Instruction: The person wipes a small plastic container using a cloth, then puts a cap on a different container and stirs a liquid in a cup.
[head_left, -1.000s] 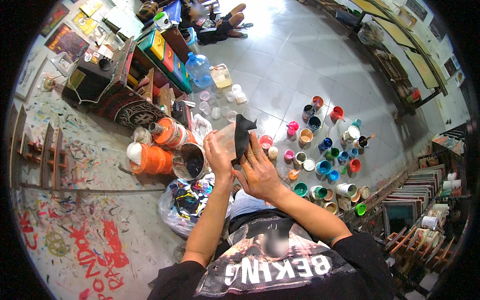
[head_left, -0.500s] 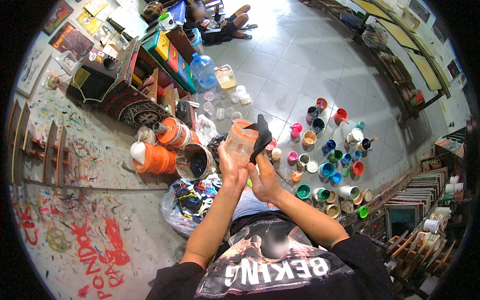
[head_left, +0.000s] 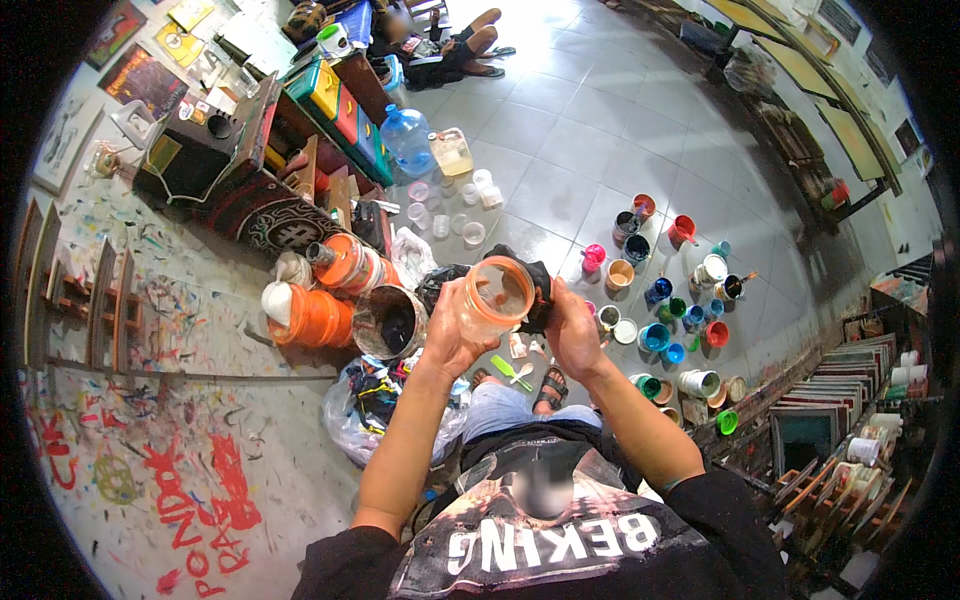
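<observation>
At the left edge of the tiled floor (head_left: pixel 570 140), two orange buckets (head_left: pixel 308 318) lay or leaned on their sides, and just beside them there was a grey bucket (head_left: pixel 372 338) with something dark in it. A clear bag of coloured rags (head_left: pixel 375 410) was below this bucket, near the same edge. Farther up the floor, several clear cups (head_left: pixel 441 228) formed a small group.

The left forearm rose from the lower edge, and the left hand (head_left: pixel 458 335) was grasping the clear jar with the orange rim (head_left: pixel 492 312), with its fingers curled around the left side. The jar was in the air, above the floor, and its open mouth was tilted towards the wearer's head. To its right, a black cloth (head_left: pixel 540 298) was bunched against the jar's side. The right hand (head_left: pixel 577 330) was gripping this cloth, its elbow out to the right and its fingertips partly hidden.

As I judged, the wiping was in the middle and not complete. The jar was without a lid, and its wall was see-through; a brownish tone showed inside, but I could not tell whether it was residue. The jar was not yet set down.

Towards the right edge of the floor stood many paint pots (head_left: pixel 655 338), well apart from the cups.
</observation>
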